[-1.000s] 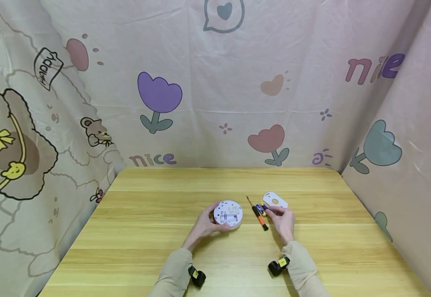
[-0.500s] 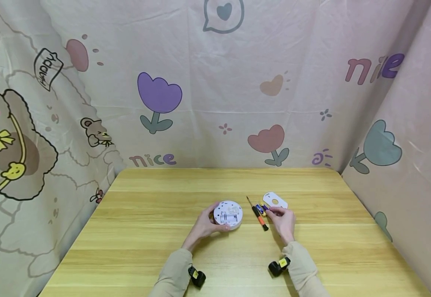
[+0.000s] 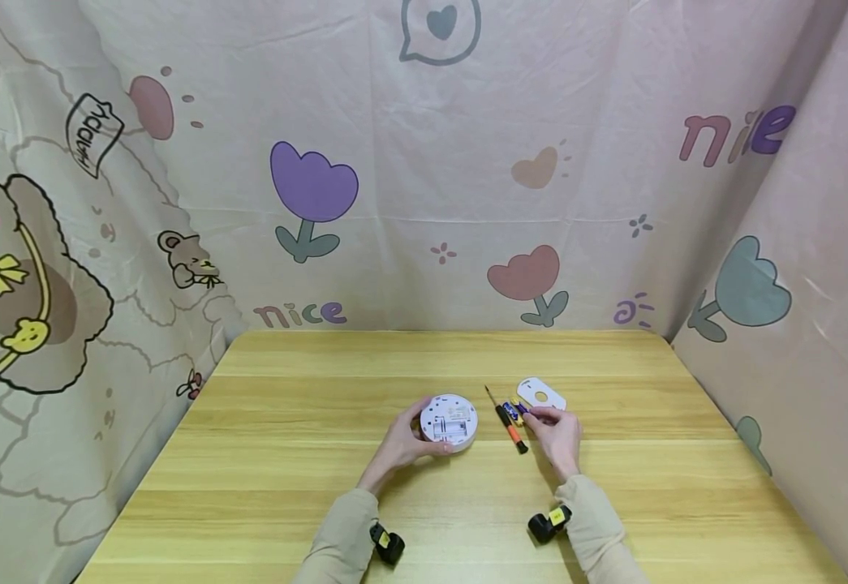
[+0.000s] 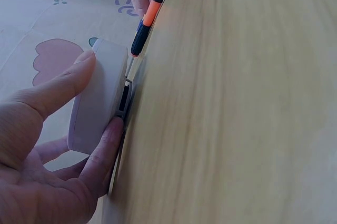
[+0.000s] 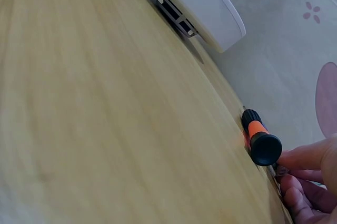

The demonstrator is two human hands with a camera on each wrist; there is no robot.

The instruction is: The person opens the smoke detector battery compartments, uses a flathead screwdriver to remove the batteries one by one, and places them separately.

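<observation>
My left hand grips a round white smoke detector by its rim, thumb on one side and fingers on the other. Its back faces up, with an open battery compartment. The left wrist view shows the detector side-on, just above the table. To the right, my right hand pinches a small blue-and-yellow battery, mostly hidden by the fingers. Another such battery lies beside it. In the right wrist view, the fingertips close on something small that cannot be made out well.
A screwdriver with an orange-and-black handle lies between the detector and the right hand. Behind that hand is a white plate with a round hole. The wooden table meets a patterned cloth at the back and sides.
</observation>
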